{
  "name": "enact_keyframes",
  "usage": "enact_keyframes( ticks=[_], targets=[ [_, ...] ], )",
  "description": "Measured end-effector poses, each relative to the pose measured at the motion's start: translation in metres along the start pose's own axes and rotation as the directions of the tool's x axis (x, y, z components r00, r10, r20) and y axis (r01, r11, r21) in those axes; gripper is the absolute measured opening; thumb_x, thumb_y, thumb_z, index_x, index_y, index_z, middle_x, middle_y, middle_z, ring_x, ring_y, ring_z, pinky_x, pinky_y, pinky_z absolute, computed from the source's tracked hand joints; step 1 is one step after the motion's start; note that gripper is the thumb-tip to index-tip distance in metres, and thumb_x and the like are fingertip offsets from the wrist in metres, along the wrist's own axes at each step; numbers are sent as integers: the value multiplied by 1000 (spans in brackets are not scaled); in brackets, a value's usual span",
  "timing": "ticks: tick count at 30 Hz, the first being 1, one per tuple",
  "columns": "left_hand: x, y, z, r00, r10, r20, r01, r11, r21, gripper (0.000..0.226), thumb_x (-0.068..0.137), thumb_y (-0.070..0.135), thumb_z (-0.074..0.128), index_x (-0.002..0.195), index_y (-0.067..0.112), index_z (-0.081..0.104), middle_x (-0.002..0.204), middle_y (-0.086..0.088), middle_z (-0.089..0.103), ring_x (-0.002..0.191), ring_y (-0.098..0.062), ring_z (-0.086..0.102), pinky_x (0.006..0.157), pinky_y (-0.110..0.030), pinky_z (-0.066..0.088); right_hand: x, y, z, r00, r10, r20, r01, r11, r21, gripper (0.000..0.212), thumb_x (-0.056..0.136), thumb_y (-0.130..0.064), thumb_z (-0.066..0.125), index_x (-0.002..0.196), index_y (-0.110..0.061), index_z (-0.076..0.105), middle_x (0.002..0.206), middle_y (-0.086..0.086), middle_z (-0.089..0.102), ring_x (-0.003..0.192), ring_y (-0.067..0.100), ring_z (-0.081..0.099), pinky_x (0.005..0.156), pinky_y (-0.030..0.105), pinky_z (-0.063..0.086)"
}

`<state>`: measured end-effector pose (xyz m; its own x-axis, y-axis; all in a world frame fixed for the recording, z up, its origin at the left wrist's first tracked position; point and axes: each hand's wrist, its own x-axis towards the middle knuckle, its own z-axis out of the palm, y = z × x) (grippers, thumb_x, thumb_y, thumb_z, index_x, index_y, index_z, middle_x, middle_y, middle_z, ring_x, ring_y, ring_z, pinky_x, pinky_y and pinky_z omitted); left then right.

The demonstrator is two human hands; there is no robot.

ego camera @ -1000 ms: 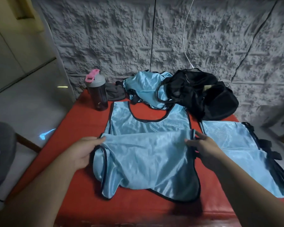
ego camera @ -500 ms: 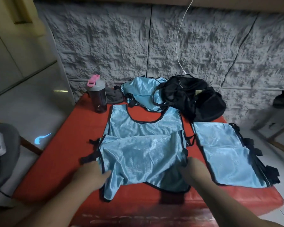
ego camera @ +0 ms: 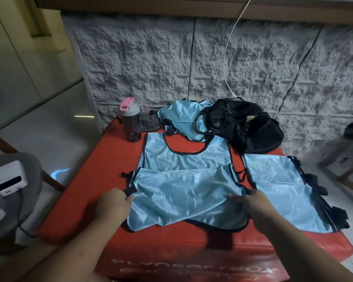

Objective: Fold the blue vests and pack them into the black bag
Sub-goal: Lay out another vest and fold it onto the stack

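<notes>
A rough grey textured wall [ego camera: 243, 64] backs a red padded mat [ego camera: 102, 192] that serves as the work surface, with pale floor to the left. On the mat, largest first, lies the vest being folded [ego camera: 183, 180], spread in the middle with its lower half doubled up over itself; right of it, just beside, sits a folded stack of vests [ego camera: 283, 192], whose layers I cannot count. At the back a black bag [ego camera: 251, 127] slumps against the wall, and touching its left side is a crumpled heap of blue vests [ego camera: 179, 117], number again unclear. So: one bag, one vest in hand, one folded stack, one unfolded heap, one dark bottle [ego camera: 131, 121] with a pink lid. The left hand [ego camera: 112, 204] pinches the vest's left edge at a black tab; the right hand [ego camera: 255, 204] grasps the right edge, fingers curled into the cloth. By my reckoning the task is about midway: some vests folded, this one half done, a heap waiting, and nothing visibly packed into the bag yet.
</notes>
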<state>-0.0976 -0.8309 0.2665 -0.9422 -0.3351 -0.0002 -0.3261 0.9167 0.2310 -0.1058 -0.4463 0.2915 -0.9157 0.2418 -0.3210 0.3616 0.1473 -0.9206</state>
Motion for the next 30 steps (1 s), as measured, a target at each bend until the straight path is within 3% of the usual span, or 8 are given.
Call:
enact_keyframes(
  ticks=[3,6,10,14,18,23,27,30],
  targets=[
    [0,-2,1,998,-61,10,62,997,-55,53,97,49,55,59,12,49,68,-3,60,70,-27,62,58,-30,38,2,-4,-16,992,77,-99,-81,996,-40,20,71,-6,88,85,2,76,79,20,75,75,39,74,73,50,62],
    [-1,0,0,994,-102,48,109,981,-159,54,98,46,55,57,12,48,63,-4,59,71,-30,67,56,-31,42,5,-3,-26,988,127,-89,-126,992,9,28,70,-10,89,86,7,74,71,21,71,62,32,67,56,35,51],
    [-11,15,1,978,-69,196,145,903,-403,46,89,42,68,58,13,49,47,2,56,51,-25,68,52,-32,56,5,-7,-25,990,133,34,-135,990,44,23,81,-6,80,95,10,73,88,29,74,78,42,72,75,47,54],
    [-19,24,9,979,59,193,13,937,-349,22,78,35,79,83,30,58,75,14,63,80,-14,66,67,-28,49,-1,-15,-24,978,82,193,-90,996,30,22,82,13,66,101,5,73,96,29,74,88,43,72,82,48,54],
    [-25,33,19,978,24,209,54,932,-359,18,78,24,73,81,27,55,79,11,64,74,-11,62,68,-30,52,-5,-19,-21,951,26,309,-36,999,25,46,63,8,76,108,-2,75,101,23,75,94,42,73,86,47,59],
    [-19,39,11,991,-81,109,127,835,-535,7,75,12,67,75,16,62,69,2,64,64,-21,61,55,-29,41,0,-11,-21,999,-2,38,8,987,-159,37,71,3,83,102,-15,76,78,11,75,66,24,68,59,33,52],
    [-13,29,-1,963,-203,177,267,633,-727,15,69,0,73,76,12,69,69,-6,72,67,-29,70,59,-41,56,-3,-10,-20,995,64,-73,-75,985,-155,26,66,-3,92,86,-2,75,81,20,75,68,30,68,66,48,60],
    [-9,18,-5,943,-258,212,322,534,-782,23,70,1,84,84,10,68,79,-12,73,70,-30,69,63,-38,56,-12,-7,-14,992,106,-67,-112,989,-98,25,70,-5,91,86,5,74,77,22,71,64,31,67,64,51,63]
  ],
)
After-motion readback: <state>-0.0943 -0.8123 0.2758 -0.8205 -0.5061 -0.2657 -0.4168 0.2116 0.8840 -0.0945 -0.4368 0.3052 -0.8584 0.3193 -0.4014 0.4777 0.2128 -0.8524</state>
